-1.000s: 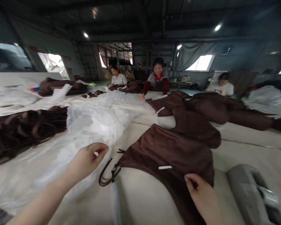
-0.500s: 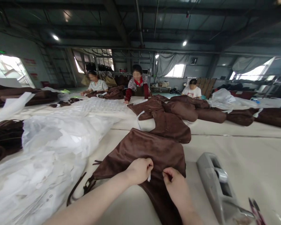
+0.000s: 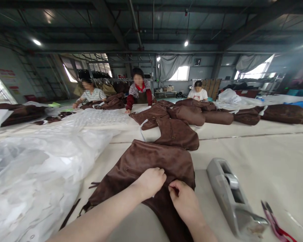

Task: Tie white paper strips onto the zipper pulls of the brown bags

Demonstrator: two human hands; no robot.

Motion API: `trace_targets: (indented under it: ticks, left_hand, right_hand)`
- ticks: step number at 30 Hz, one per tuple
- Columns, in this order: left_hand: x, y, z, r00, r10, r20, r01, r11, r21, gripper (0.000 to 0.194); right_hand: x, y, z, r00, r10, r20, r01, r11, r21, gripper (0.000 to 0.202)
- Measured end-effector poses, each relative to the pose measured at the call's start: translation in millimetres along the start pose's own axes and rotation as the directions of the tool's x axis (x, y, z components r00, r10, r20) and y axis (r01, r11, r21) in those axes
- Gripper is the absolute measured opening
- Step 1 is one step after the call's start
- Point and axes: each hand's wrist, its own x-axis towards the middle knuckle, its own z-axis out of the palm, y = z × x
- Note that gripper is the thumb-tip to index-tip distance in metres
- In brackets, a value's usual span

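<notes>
A brown leather handbag (image 3: 151,156) lies flat on the cream table, its wide strap running down toward me. Over the base of that strap, my left hand (image 3: 153,181) is closed with fingers curled. A speck of white shows beneath it, but what the fingers hold is hidden. Just to its right, my right hand (image 3: 183,195) pinches thumb and forefinger together low over the leather; anything between the tips is too small to make out. The two hands are close but apart.
A grey tape dispenser (image 3: 228,195) and red-handled snips (image 3: 275,220) lie at right. Crumpled clear plastic (image 3: 40,168) covers the left side. More brown bags (image 3: 178,132) stretch across the table's far part. Three people are at the far side, one leaning in with red sleeves (image 3: 130,101).
My view has turned slightly right, so the scene sits further left. The white strip below my left hand is now mostly hidden. Both hands remain closed over the bag.
</notes>
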Motion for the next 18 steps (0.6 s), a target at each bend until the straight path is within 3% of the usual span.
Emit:
trace_targets:
  ticks: [3, 6, 11, 18]
  left_hand:
    - [-4, 2, 8.9, 0.999, -0.047, -0.022, 0.047, 0.999, -0.003, 0.010]
    - [-7, -3, 13.1, 0.993, -0.111, -0.050, 0.105, 0.989, -0.108, 0.013]
    - [-10, -19, 12.5, 0.993, -0.113, -0.026, 0.103, 0.961, -0.256, 0.021]
    - [-9, -14, 21.3, 0.991, -0.070, -0.111, 0.051, 0.985, -0.166, 0.014]
  right_hand:
    - [0, -2, 3, 1.000, -0.025, 0.012, 0.025, 0.999, -0.020, 0.017]
    - [0, -1, 8, 1.000, -0.017, 0.022, 0.018, 0.999, -0.046, 0.018]
    - [2, 2, 13, 1.000, -0.013, 0.000, 0.013, 0.996, -0.086, 0.019]
    - [1, 0, 17, 1.000, -0.014, 0.004, 0.014, 0.992, -0.128, 0.018]
